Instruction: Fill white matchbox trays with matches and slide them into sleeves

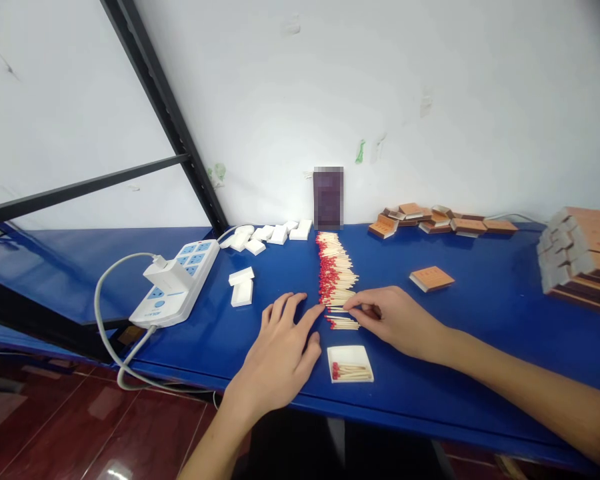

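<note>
A long row of red-tipped matches point(334, 273) lies on the blue table point(480, 320), running from the wall toward me. My left hand point(280, 350) rests flat with fingers spread, its fingertips touching the red heads at the row's near end. My right hand point(393, 319) pinches a few matches at the wooden ends of the same near end. A small white open tray point(350, 364) with a few matches in it sits just in front of both hands.
Several white empty trays point(270, 235) lie near the wall, two more point(242, 285) left of the row. A white power strip point(177, 280) with plug and cable sits at the left. Brown matchbox sleeves point(440, 220) are spread at the back, one point(431, 278) apart, a stack point(583, 257) at right.
</note>
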Demonstrator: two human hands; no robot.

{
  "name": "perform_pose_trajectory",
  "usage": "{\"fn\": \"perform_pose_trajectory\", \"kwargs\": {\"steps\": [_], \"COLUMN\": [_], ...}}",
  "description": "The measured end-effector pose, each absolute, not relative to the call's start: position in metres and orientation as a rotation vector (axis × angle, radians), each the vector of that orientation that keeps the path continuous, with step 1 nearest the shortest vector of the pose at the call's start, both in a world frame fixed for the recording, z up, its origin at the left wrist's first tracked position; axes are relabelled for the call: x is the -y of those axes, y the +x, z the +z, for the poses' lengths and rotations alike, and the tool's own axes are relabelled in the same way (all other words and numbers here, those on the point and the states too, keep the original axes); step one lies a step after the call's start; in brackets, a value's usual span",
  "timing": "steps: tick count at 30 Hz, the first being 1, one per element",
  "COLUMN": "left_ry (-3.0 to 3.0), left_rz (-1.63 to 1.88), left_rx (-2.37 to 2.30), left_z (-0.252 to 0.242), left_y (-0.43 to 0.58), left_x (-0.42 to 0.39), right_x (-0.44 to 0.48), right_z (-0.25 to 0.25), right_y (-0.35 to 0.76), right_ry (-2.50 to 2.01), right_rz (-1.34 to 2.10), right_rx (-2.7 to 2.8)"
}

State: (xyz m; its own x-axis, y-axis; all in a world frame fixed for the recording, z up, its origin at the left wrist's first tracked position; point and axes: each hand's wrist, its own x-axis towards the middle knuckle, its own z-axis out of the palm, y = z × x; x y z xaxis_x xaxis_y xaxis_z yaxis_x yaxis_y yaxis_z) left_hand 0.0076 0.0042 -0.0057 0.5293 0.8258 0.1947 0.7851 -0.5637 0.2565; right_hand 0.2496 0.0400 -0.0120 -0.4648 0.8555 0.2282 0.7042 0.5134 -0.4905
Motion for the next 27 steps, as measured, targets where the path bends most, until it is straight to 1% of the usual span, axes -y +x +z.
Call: {"fn": "perform_pose_trajectory", "kwargs": {"steps": [9, 19, 27], "left_ry": [2.622, 2.607, 2.614], "left_rz": [0.466, 0.429, 0.432], "left_rx": [-1.386, -1.392, -1.382], "left_z": [-0.006, -0.005, -0.006], "left_y": [0.008, 0.007, 0.007], "left_x": [-0.004, -0.004, -0.005], "right_x": [-0.040, -0.036, -0.036], "right_z": [-0.014, -0.004, -0.007], "right_y": [0.250, 0.251, 0.252], "right_ry": [-1.243, -1.236, -1.212], "right_rz": [0.412, 0.578, 0.494], "right_rx": [2.352, 2.353, 2.288]}}
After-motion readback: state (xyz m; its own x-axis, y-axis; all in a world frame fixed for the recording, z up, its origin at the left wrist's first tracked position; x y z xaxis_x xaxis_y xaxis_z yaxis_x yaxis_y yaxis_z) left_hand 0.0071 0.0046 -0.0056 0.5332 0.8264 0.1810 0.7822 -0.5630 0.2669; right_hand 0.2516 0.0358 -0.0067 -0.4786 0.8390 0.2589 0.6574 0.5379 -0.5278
